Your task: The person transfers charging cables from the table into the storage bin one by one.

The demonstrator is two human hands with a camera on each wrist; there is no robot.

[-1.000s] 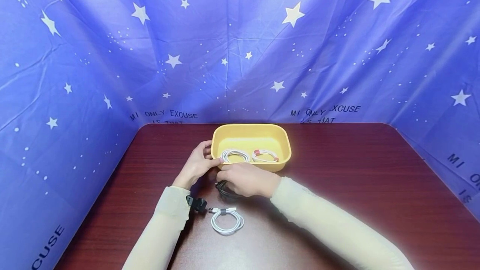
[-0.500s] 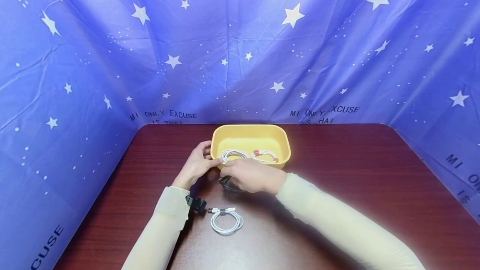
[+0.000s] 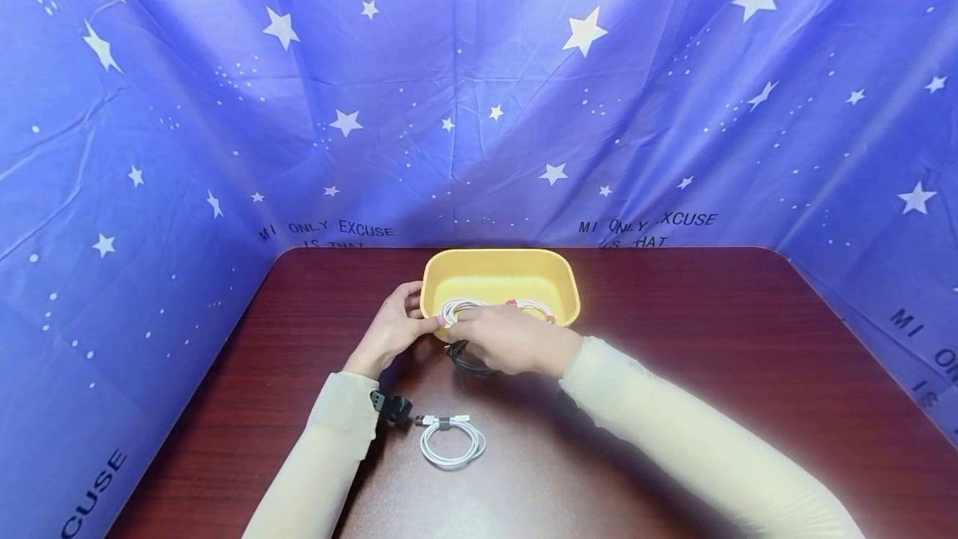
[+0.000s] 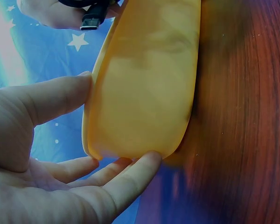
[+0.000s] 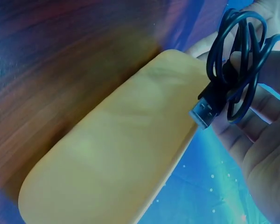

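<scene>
A coiled black USB cable (image 3: pixel 467 362) is pinched in my right hand (image 3: pixel 516 341), in front of the yellow box (image 3: pixel 500 270) and near its rim. The right wrist view shows the cable (image 5: pixel 245 60) looped, its USB plug (image 5: pixel 203 113) pointing down past the box's edge; a small connector (image 4: pixel 93 21) shows in the left wrist view. My left hand (image 3: pixel 392 327) grips the box's left end, thumb at the rim and fingertips against the end wall (image 4: pixel 140 93). Inside the box lie a coiled white cable (image 3: pixel 451 312) and, partly hidden by the right hand, a white cable with red ties (image 3: pixel 535 305).
Another coiled white cable (image 3: pixel 453 464) with a dark strap lies on the dark red wooden table (image 3: pixel 674 323), nearer to me. A black wrist mount (image 3: pixel 392 407) sits on the left sleeve. A blue star-patterned curtain (image 3: pixel 464 48) surrounds the table's back and sides.
My right hand has moved slightly up and to the right with the black cable, coming closer over the box's front rim. The left hand and the box have stayed put.
</scene>
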